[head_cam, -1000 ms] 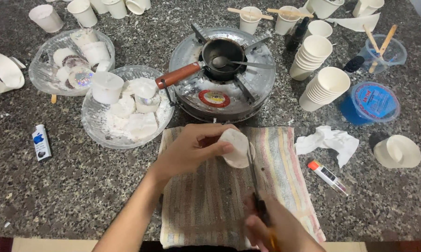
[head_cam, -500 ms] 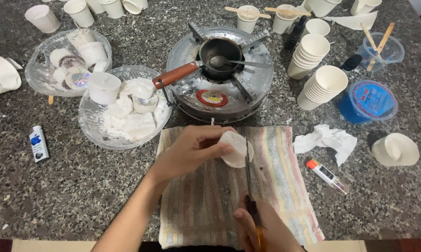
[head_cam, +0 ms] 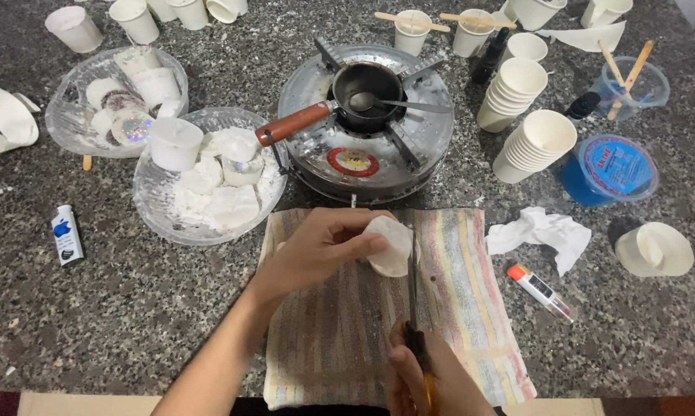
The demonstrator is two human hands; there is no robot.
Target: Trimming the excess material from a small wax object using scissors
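My left hand (head_cam: pixel 322 248) grips a small white paper cup (head_cam: pixel 391 245) over a striped cloth (head_cam: pixel 470 308) on the granite counter. My right hand (head_cam: pixel 432 377), at the bottom edge, holds orange-handled scissors (head_cam: pixel 413 300) whose blades point up and meet the cup's right side. Just beyond the cloth stands a round metal stove (head_cam: pixel 363 154) with a small dark pan (head_cam: pixel 366 96) on it. The pan has a reddish-brown handle and a spoon resting inside.
Two clear bowls (head_cam: pixel 151 208) of white wax pieces and cups sit at the left. Stacks of paper cups (head_cam: pixel 532 142) and a blue-lidded tub (head_cam: pixel 613 169) stand at the right. A crumpled tissue (head_cam: pixel 544 231), glue tube (head_cam: pixel 540 291) and small bottle (head_cam: pixel 65 235) lie nearby.
My right hand with the scissors has shifted slightly left and up towards the cup. My left hand keeps the cup in nearly the same place.
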